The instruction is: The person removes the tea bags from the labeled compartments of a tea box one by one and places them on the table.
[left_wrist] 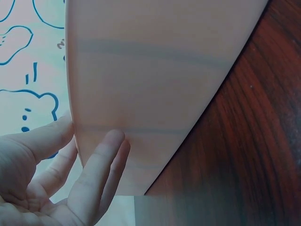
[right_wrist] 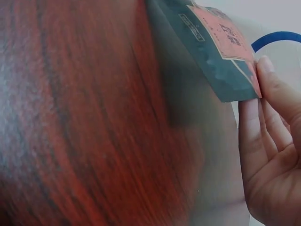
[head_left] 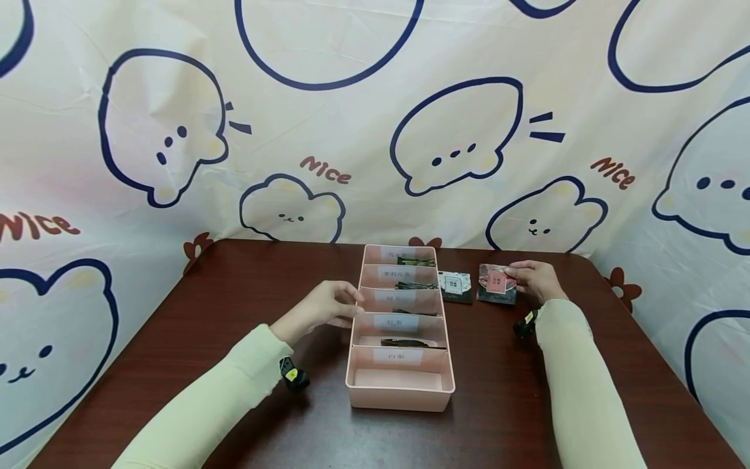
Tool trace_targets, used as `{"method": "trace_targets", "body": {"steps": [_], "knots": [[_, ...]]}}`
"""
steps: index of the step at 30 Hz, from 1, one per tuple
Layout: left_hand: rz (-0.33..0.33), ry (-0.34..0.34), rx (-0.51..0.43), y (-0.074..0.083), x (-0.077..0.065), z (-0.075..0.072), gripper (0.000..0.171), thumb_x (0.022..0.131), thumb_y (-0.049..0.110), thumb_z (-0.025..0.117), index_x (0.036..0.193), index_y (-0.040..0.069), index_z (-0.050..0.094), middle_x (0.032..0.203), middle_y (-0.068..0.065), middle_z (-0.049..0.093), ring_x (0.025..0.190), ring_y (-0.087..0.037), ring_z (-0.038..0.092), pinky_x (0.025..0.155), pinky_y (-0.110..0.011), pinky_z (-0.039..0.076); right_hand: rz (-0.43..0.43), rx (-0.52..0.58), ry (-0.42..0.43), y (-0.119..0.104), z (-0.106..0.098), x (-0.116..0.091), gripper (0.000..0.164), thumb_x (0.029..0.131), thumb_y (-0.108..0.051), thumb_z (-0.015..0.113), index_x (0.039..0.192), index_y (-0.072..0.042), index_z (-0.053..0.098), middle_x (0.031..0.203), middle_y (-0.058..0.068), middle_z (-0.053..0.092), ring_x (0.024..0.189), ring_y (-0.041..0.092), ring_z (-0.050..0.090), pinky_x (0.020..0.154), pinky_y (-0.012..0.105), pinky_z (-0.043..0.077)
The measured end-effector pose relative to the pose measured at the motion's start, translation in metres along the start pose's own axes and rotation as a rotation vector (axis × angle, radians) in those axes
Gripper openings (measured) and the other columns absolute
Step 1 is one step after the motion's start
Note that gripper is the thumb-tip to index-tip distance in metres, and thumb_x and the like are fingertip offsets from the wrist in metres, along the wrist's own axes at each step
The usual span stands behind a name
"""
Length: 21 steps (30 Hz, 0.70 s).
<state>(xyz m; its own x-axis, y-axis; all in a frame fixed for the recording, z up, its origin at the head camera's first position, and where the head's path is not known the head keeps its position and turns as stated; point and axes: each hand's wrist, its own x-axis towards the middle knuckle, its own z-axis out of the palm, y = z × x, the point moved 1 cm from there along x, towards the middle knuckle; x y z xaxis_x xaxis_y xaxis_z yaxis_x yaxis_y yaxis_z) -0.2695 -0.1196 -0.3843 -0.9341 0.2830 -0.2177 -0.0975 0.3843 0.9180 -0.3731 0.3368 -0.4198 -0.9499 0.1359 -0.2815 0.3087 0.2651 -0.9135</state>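
A long pink divided box (head_left: 400, 398) stands on the table, its compartments marked with white labels. Dark sachets lie in several of them; the nearest one holds none. My left hand (head_left: 328, 305) is at the box's left side, thumb at the rim and fingers against the outer wall (left_wrist: 150, 89). To the right of the box, my right hand (head_left: 538, 280) pinches the edge of a dark tea sachet with a red-pink label (head_left: 497, 283). In the right wrist view this tea sachet (right_wrist: 214, 61) is tilted up off the wood, between thumb and fingers.
Another dark sachet with a pale label (head_left: 456, 286) lies between the box and the pinched one. Brown wood table (head_left: 263, 267) surrounds the box. Behind it hangs a cream cloth (head_left: 363, 130) printed with cartoon bears. Each wrist wears a small black camera.
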Motion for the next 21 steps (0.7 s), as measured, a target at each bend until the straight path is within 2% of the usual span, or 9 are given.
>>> {"method": "trace_targets", "body": {"steps": [5, 9, 15, 21], "knots": [[0.005, -0.002, -0.002, -0.001, 0.001, 0.0, 0.025, 0.085, 0.004, 0.073, 0.107, -0.002, 0.063, 0.099, -0.015, 0.062, 0.08, -0.02, 0.067, 0.073, -0.039, 0.061, -0.022, -0.062, -0.029, 0.0, 0.003, -0.004, 0.057, 0.089, -0.025, 0.071, 0.136, 0.0, 0.05, 0.1, -0.001, 0.061, 0.078, 0.004, 0.06, 0.074, 0.024, 0.058], [0.01, -0.007, -0.012, -0.002, 0.002, 0.0, 0.025, 0.085, 0.005, 0.073, 0.107, -0.002, 0.063, 0.098, -0.014, 0.063, 0.08, -0.019, 0.067, 0.072, -0.039, 0.061, -0.058, -0.143, -0.059, -0.001, 0.006, -0.003, 0.064, 0.089, -0.022, 0.071, 0.142, 0.001, 0.044, 0.119, 0.009, 0.063, 0.08, 0.0, 0.06, 0.078, 0.028, 0.058], [0.018, -0.003, -0.007, -0.003, 0.002, 0.0, 0.026, 0.085, 0.006, 0.073, 0.107, -0.002, 0.063, 0.096, -0.014, 0.064, 0.079, -0.018, 0.066, 0.072, -0.039, 0.061, -0.118, -0.249, -0.069, 0.0, 0.01, -0.001, 0.06, 0.088, -0.018, 0.072, 0.138, 0.004, 0.047, 0.116, 0.012, 0.066, 0.088, 0.008, 0.061, 0.087, 0.039, 0.057], [0.02, -0.001, -0.008, -0.003, 0.002, 0.001, 0.025, 0.085, 0.005, 0.073, 0.107, -0.002, 0.063, 0.097, -0.014, 0.063, 0.079, -0.019, 0.066, 0.071, -0.039, 0.061, -0.161, -0.343, -0.036, 0.005, 0.014, 0.002, 0.054, 0.088, -0.019, 0.072, 0.132, 0.005, 0.053, 0.123, 0.023, 0.06, 0.09, 0.017, 0.062, 0.085, 0.04, 0.058]]}}
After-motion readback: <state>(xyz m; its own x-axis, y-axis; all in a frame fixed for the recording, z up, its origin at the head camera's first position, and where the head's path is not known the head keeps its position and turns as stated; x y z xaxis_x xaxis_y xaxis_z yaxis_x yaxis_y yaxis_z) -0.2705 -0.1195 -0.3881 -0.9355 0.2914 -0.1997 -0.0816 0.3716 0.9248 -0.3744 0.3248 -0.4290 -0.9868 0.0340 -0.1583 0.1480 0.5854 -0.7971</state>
